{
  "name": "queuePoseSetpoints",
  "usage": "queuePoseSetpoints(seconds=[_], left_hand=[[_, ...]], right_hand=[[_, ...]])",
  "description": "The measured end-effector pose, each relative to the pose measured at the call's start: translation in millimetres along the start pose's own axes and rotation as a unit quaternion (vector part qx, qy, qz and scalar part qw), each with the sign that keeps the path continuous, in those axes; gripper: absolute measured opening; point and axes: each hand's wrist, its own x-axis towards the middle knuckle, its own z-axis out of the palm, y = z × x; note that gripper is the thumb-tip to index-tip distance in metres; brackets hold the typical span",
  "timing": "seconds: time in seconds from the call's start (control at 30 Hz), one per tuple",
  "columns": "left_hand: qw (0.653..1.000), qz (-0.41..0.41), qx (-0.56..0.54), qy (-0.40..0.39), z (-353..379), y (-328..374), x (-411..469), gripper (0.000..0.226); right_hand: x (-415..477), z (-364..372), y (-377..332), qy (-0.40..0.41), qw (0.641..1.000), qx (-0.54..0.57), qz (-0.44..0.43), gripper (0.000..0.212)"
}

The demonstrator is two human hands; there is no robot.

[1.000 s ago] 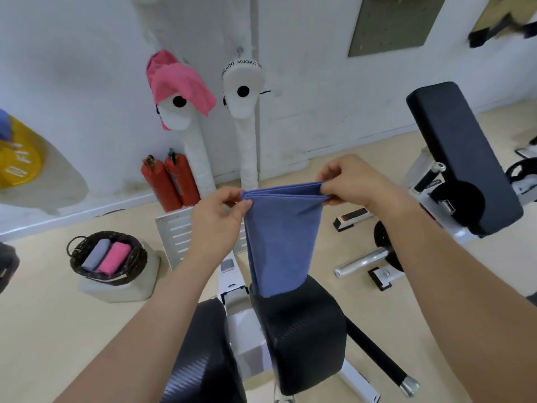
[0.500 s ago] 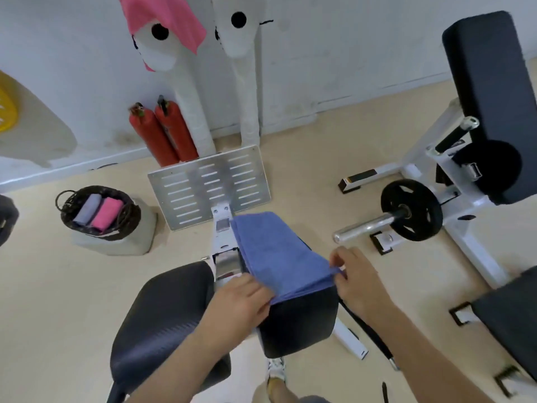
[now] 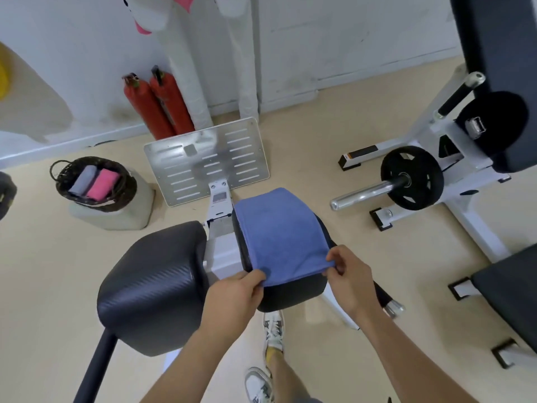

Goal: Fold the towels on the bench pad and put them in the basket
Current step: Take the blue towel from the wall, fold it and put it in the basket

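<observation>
Beige gym floor (image 3: 43,271), blue towel (image 3: 279,234) lay over the right bench pad (image 3: 290,295), hiding most of it, left hand (image 3: 235,298) and right hand (image 3: 348,277) each pinched a near corner, grip partly hidden beneath cloth, basket (image 3: 128,184) far left.

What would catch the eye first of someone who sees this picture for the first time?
First comes the blue towel, spread over a black bench pad in the centre, with the left hand and the right hand pinching its near corners. Next, at the left, the dark basket holds a folded grey towel and a folded pink towel.
</observation>
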Motion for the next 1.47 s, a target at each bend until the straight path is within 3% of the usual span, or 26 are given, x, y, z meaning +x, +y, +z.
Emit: queuePoseSetpoints(seconds=[0.07,0.17,0.23,0.37,0.47,0.6,0.67,0.73,0.83,0.93,1.23,1.37,1.47], left_hand=[[0.998,-0.062,-0.030,0.006,4.9,8.9,-10.4,0.017],[0.970,-0.184,-0.162,0.011,14.8,19.2,-24.5,0.010],[0.961,-0.209,-0.183,0.014,20.0,23.6,-33.2,0.010],[0.969,-0.208,-0.133,-0.007,27.4,29.5,-46.1,0.008],[0.970,-0.211,-0.080,-0.084,29.5,33.9,-49.4,0.009],[0.956,-0.205,0.031,-0.206,27.5,37.9,-44.1,0.025],[0.955,-0.229,0.027,-0.186,20.1,39.7,-36.4,0.030],[0.957,-0.269,-0.032,-0.106,6.9,39.7,-20.9,0.028],[0.923,-0.355,-0.146,0.003,-14.0,33.4,13.0,0.022],[0.907,-0.373,-0.189,0.055,-25.6,20.5,49.3,0.020],[0.884,-0.417,-0.209,-0.026,-10.1,-28.0,144.8,0.024],[0.875,-0.431,-0.210,-0.072,-2.4,-37.9,161.6,0.034],[0.857,-0.447,-0.248,-0.071,1.2,-41.5,165.8,0.032]], right_hand=[[-11.5,-1.6,8.3,0.009,1.000,-0.007,-0.022,0.023],[-28.4,-4.7,18.6,0.014,0.998,-0.043,-0.034,0.024],[-39.2,-7.5,23.6,0.002,0.997,-0.074,-0.030,0.026],[-56.2,-15.2,37.4,-0.031,0.990,-0.130,-0.033,0.025],[-63.8,-20.1,48.7,-0.088,0.980,-0.174,-0.041,0.018],[-54.2,-31.6,52.3,-0.237,0.919,-0.313,-0.027,0.016],[-39.8,-38.3,42.0,-0.251,0.915,-0.315,-0.035,0.021],[-19.1,-46.4,21.6,-0.235,0.929,-0.282,-0.053,0.019],[19.7,-52.1,-14.5,-0.202,0.952,-0.215,-0.081,0.015],[65.4,-40.2,-46.8,-0.187,0.954,-0.201,-0.123,0.021],[179.3,51.4,-93.4,-0.283,0.899,-0.281,-0.181,0.032],[203.2,86.9,-92.3,-0.336,0.866,-0.342,-0.143,0.031],[208.8,96.2,-93.8,-0.373,0.857,-0.338,-0.111,0.019]])
